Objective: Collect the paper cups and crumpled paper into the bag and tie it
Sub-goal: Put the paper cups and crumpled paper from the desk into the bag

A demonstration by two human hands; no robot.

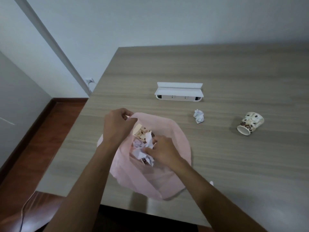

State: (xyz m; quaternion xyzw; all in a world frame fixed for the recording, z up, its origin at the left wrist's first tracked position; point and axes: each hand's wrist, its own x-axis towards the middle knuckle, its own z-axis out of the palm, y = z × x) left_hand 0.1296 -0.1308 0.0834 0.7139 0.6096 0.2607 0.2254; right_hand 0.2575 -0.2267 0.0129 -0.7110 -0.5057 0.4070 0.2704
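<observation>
Left hand (117, 126) pinches the pink bag (167, 173) rim at the tabletop's near edge; right hand (163, 150) inside, fingers curled on crumpled paper (142, 154).

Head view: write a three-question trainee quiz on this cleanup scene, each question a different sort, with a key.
1. True or false: the paper cup outside the bag stands upright.
2. Which hand holds the pink bag open at its rim? A) left hand B) right hand
3. Fill in: the loose crumpled paper lies on the table between the bag and the ____.

Key: 1 false, it lies on its side; 2 A; 3 cup.
</observation>
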